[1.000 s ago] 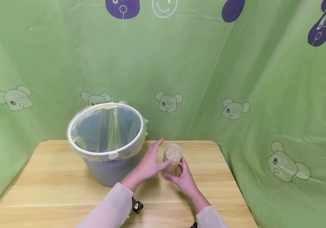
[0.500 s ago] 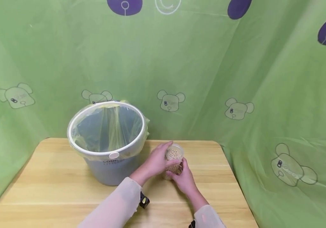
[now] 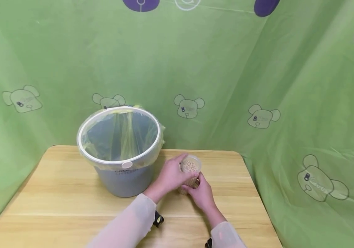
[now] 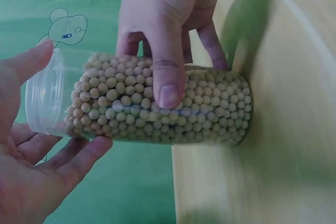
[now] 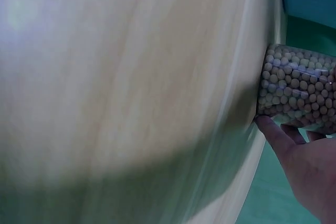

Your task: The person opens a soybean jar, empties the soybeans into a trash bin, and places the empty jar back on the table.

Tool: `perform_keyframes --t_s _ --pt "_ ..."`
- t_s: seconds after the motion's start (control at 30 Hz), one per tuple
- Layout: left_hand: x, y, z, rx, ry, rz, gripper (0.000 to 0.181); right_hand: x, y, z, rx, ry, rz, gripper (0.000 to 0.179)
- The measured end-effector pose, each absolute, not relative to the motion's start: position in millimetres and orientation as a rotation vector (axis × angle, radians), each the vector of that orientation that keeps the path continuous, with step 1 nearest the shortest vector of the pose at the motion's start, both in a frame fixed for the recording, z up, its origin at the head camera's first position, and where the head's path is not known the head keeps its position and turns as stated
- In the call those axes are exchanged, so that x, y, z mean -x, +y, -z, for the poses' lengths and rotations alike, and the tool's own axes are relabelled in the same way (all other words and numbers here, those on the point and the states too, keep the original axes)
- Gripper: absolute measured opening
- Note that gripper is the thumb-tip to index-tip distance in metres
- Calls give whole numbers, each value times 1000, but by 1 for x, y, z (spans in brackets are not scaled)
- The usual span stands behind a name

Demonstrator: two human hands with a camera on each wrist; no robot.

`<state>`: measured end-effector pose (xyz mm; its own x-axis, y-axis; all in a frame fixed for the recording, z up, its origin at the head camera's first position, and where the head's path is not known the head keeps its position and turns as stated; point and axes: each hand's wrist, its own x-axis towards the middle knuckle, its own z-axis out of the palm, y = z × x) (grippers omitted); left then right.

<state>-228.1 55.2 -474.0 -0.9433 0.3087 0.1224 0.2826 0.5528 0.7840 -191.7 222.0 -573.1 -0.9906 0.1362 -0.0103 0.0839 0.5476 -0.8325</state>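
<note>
A clear plastic jar [image 3: 190, 166] of small beige balls stands upright on the wooden table, right of a bucket. Its threaded rim shows no lid in the left wrist view, and the balls [image 4: 210, 100] fill most of it. My left hand [image 3: 171, 175] holds the jar's upper part from the left, thumb and fingers on opposite sides near the rim. Lower down, my right hand [image 3: 203, 194] grips the jar's body, its thumb [image 4: 168, 85] lying across the side. The right wrist view shows only the jar's lower part, with right-hand fingers beside its base.
The grey-blue bucket [image 3: 124, 182] stands left of the jar, lined with a thin yellow plastic bag [image 3: 127, 137] under a white ring [image 3: 82, 151]. Green patterned cloth [image 3: 220, 62] hangs behind and beside the wooden table [image 3: 56, 206].
My left hand has moved right and its fingers have closed around the jar's upper part. The right hand keeps its grip. The head view has shifted slightly.
</note>
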Motion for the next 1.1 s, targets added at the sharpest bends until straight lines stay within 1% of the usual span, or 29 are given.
perform_keyframes --t_s 0.23,0.5,0.6,0.7,0.77,0.83,0.9,1.1 --pt "212 59 478 -412 2879 -1416 92 186 205 576 256 -2635 -1418 78" --pt "205 63 477 -310 2995 -1285 93 178 185 581 318 -2564 -1389 71" --pt "204 60 475 -354 2942 -1288 103 175 187 579 295 -2561 -1406 74" --pt "201 52 469 -480 2849 -1277 120 171 196 573 269 -2577 -1431 81" --pt "199 44 464 -580 2769 -1266 125 168 203 566 255 -2588 -1478 87" --pt "199 36 457 -684 2703 -1257 123 164 211 557 247 -2609 -1526 89" --pt "199 29 451 -777 2638 -1275 117 159 218 549 229 -2615 -1595 91" --pt "203 14 438 -990 2496 -1342 90 145 224 532 76 -2601 -1781 90"
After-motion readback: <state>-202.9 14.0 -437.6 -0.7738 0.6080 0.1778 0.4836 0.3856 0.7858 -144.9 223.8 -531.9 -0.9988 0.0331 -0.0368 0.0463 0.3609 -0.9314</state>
